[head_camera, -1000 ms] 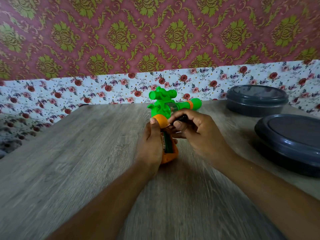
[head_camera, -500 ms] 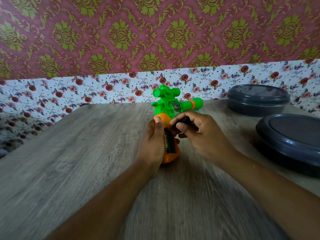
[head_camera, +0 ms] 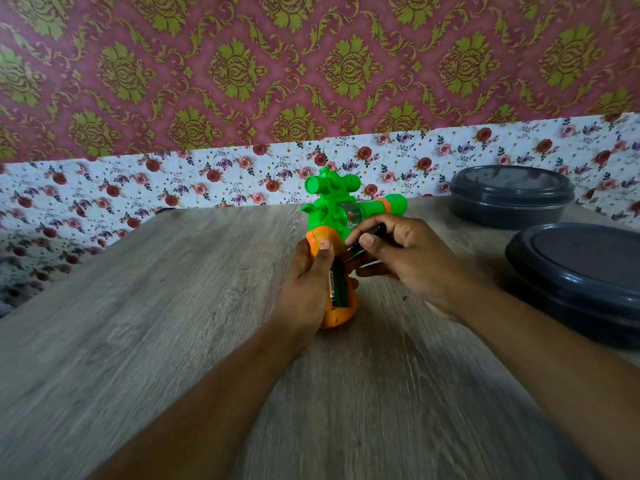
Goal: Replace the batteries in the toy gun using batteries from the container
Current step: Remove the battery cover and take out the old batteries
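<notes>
The toy gun (head_camera: 341,216) stands near the middle of the bench (head_camera: 138,306), its orange grip (head_camera: 337,313) resting on the wood and its green body and barrel pointing toward the right. The grip's compartment faces the camera and lies open, with a green battery (head_camera: 336,285) seated lengthwise inside. The left hand (head_camera: 308,282) is wrapped around the left side of the grip, its thumb lying on the orange top edge. The right hand (head_camera: 405,258) sits just right of the grip, its thumb and fingers pinching a slim dark object (head_camera: 369,235), probably a second battery, though blur and the fingers hide most of it; its near tip points at the top of the open compartment. Far right on the bench sits a dark grey lidded container (head_camera: 509,199), and nearer, at the right edge, a second dark lidded container (head_camera: 581,278). Patterned wallpaper (head_camera: 311,81) rises behind the bench.
</notes>
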`<state>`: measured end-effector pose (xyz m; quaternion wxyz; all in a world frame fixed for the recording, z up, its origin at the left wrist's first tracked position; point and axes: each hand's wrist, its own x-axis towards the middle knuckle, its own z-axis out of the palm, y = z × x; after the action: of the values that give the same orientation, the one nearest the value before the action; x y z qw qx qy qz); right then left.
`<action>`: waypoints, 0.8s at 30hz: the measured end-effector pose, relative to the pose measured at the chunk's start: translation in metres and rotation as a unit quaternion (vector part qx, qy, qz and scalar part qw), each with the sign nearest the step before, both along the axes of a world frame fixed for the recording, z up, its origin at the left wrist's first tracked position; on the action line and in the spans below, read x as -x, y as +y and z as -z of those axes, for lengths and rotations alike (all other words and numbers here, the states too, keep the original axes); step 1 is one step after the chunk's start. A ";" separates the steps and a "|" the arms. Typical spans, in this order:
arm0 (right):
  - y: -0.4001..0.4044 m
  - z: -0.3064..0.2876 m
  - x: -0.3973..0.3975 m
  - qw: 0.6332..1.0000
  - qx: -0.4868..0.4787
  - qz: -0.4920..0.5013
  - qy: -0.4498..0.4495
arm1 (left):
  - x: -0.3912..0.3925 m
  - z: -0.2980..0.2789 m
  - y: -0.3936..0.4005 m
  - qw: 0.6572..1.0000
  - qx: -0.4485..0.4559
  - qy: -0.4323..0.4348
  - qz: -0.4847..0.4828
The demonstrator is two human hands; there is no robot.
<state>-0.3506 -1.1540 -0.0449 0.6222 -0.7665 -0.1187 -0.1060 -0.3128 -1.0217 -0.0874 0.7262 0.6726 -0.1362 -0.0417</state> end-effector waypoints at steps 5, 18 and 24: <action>-0.002 0.003 -0.001 0.999 -0.046 0.003 0.027 | 0.003 -0.002 -0.001 1.000 0.000 -0.012 -0.001; -0.003 0.004 -0.006 0.993 -0.102 0.012 0.058 | 0.003 0.000 -0.001 0.999 -0.016 -0.048 -0.002; -0.004 0.003 -0.004 0.995 -0.088 0.025 0.045 | 0.004 -0.002 -0.002 0.998 -0.009 -0.057 0.010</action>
<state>-0.3469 -1.1577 -0.0480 0.6891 -0.7156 -0.0615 -0.0965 -0.3165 -1.0232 -0.0852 0.7109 0.6787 -0.1839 -0.0116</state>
